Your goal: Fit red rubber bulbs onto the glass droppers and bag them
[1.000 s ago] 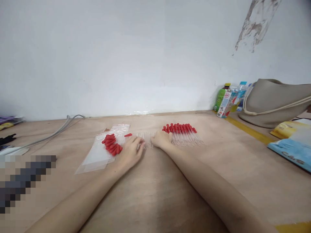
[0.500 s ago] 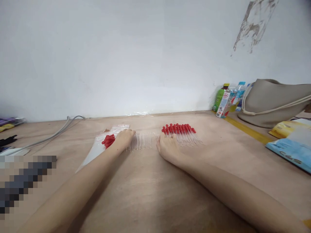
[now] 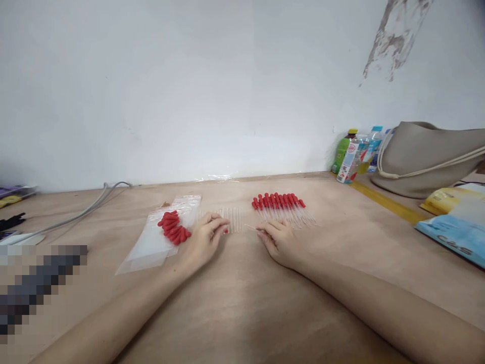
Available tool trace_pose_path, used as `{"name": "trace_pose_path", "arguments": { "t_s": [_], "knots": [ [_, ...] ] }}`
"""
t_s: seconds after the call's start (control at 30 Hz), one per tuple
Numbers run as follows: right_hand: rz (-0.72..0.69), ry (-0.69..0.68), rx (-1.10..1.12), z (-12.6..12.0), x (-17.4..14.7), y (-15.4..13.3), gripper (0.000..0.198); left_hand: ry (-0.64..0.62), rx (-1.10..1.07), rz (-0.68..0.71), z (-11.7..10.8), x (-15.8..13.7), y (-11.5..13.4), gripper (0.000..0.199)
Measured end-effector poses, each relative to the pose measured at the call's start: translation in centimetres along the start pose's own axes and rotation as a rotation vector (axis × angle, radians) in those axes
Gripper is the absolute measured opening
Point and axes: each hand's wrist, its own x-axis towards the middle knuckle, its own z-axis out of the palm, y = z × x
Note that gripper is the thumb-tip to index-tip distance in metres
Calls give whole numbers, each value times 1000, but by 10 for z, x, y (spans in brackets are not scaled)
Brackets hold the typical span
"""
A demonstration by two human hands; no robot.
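My left hand [image 3: 207, 235] pinches a red rubber dropper bulb [image 3: 226, 231], of which only a small end shows at the fingertips. Between finger and thumb of my right hand [image 3: 278, 240] is a thin glass dropper tube [image 3: 250, 226], its free end toward my left hand. Bare glass tubes [image 3: 237, 219] lie in a row just beyond my left hand, partly hidden by it. Past my right hand lies a row of droppers with red bulbs [image 3: 278, 201] on them. Loose red bulbs [image 3: 175, 230] rest on clear plastic bags [image 3: 146, 247] at the left.
A grey cable [image 3: 83, 207] runs along the table at the left. Several bottles [image 3: 350, 156] and a grey bag [image 3: 428, 159] stand by the wall at the right. A blue packet [image 3: 452, 237] and a yellow one [image 3: 439, 200] lie near the right edge.
My left hand has come nearer and to the right from the bags, now with a red bulb. My right hand has moved slightly right and nearer, and its glass tube now points left.
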Motion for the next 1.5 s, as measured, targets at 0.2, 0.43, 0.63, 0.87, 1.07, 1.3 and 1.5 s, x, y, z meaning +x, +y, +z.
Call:
{"name": "trace_pose_path", "arguments": {
  "t_s": [0.2, 0.43, 0.63, 0.87, 1.07, 1.3, 1.5],
  "knots": [
    [-18, 11, 31, -2, -1, -1, 18, -138, -485, -283, 18, -22, 9, 22],
    [-90, 6, 44, 0, -1, -2, 18, -204, -608, -219, 19, -19, 12, 31],
    [-169, 11, 48, 1, 0, 1, 14, -251, -528, -154, 17, -15, 17, 23],
    [-293, -128, 35, -7, 1, -8, 16, -278, -644, -227, 18, -16, 18, 26],
    [-107, 3, 94, -3, 0, -8, 14, -189, -584, -225, 20, -16, 9, 27],
    [-174, -19, 137, -2, 0, -8, 11, -275, -545, -180, 16, -17, 20, 21],
    [-171, -9, 116, -2, 0, -8, 11, -273, -590, -206, 17, -17, 18, 22]
  ]
}}
